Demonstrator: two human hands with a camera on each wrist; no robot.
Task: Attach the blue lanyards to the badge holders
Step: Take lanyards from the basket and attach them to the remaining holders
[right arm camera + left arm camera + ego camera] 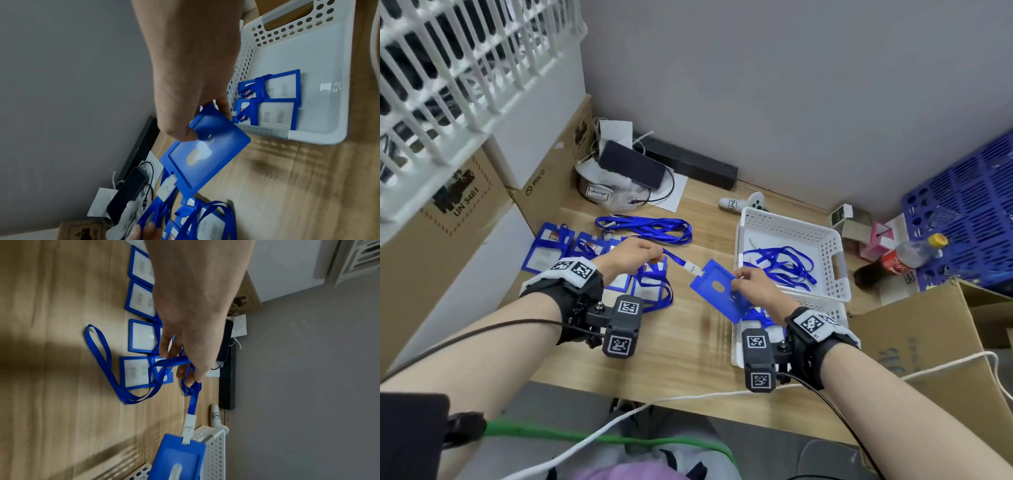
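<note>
My right hand (748, 279) pinches a blue badge holder (717, 289) by its edge above the table; the same badge holder (205, 149) fills the right wrist view. A white clip (692, 267) joins its top slot to a blue lanyard (674, 257). My left hand (637, 255) grips that lanyard (192, 400) a short way behind the white clip (189, 428), and the strap runs taut between my hands. Several badge holders (551, 251) lie in a row under and left of my left hand, some with straps on them.
A white basket (835, 253) holding loose lanyards (780, 265) stands at the right. A nearer white basket (320, 53) holds badge holders with straps. More lanyards (650, 229) lie behind my left hand. A phone (631, 164), cola bottle (900, 260) and cardboard boxes (551, 178) ring the table.
</note>
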